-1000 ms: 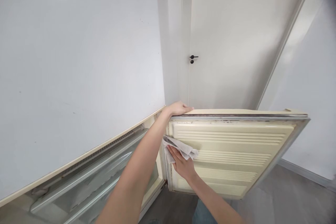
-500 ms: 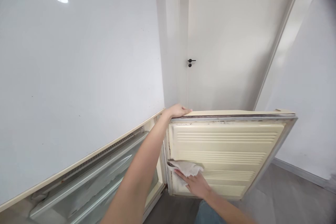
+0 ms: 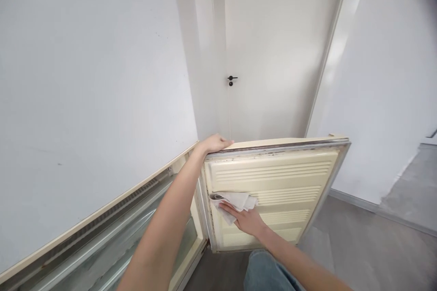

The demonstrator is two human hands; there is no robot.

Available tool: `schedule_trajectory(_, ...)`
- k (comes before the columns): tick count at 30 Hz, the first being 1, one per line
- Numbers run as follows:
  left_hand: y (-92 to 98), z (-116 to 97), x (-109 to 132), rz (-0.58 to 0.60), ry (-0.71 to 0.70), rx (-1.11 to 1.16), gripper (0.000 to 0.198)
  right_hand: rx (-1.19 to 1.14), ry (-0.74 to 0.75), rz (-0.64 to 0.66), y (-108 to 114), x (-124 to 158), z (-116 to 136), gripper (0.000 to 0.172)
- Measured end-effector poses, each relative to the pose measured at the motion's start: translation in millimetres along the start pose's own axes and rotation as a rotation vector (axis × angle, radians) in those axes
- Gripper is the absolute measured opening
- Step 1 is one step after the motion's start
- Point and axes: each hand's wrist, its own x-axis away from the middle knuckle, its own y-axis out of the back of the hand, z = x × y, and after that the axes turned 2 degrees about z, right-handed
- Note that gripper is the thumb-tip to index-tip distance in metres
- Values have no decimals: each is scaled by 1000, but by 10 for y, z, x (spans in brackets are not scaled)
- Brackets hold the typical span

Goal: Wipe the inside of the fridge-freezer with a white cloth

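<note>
My left hand [image 3: 215, 143] grips the top edge of an open refrigerator door [image 3: 273, 161], close to its hinge side. The door's inner face is cream, with bands of raised ribs and dark stains along the seal. My right hand [image 3: 248, 221] holds a pale grey cloth [image 3: 235, 200] with its fingers pressed over it. The bunched cloth lies against the left part of the inner face, about halfway down. To the left, under my left forearm, the refrigerator compartment [image 3: 92, 241] stands open, showing clear drawer fronts partly hidden by the arm.
A glossy white surface [image 3: 95, 91] with two bright light spots rises above the compartment. Behind the refrigerator door is a white room door [image 3: 273, 54] with a black handle [image 3: 232, 78]. Grey flooring [image 3: 362, 232] extends right, and my blue-clad knee [image 3: 266, 270] is below.
The right hand and cloth have moved up the left part of the door's inner face. My left hand keeps its place on the top edge. The camera view has shifted right.
</note>
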Motion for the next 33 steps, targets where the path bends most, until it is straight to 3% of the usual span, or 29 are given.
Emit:
schedule_trajectory(3,4,-6,1,-4,-10,-10,54,-1,-106,75,-6,218,-200,80)
schedule_trajectory(6,5,-13,3,-5,-16,-14,52,-3,-284,20,-143,500,-463,74)
schedule_trajectory(8,3,-16,6,0,-16,-12,51,19,-402,-149,-267,681,-668,63)
schedule_trajectory(10,-1,-21,10,3,-16,-7,50,32,-539,-413,-332,808,-887,54)
schedule_trajectory(13,-9,-30,16,0,-4,-2,51,-101,-829,-764,-240,870,-1210,62)
schedule_trajectory(16,-13,-40,18,-9,10,-3,51,-342,-1042,-916,-41,832,-1459,70)
schedule_trajectory(19,-11,-50,17,-18,13,-5,52,-490,-1126,-991,54,745,-1537,69)
schedule_trajectory(22,-7,-51,13,-20,7,-3,50,-573,-1183,-1024,-11,589,-1371,74)
schedule_trajectory(25,-4,-37,2,-23,2,-2,46,-624,-1167,-978,-162,368,-970,76)
schedule_trajectory(28,-7,-23,-8,-25,5,-5,44,-688,-1081,-873,-347,128,-429,74)
schedule_trajectory(33,-21,-44,4,-47,11,-23,47,-648,-818,-692,-668,-179,412,64)
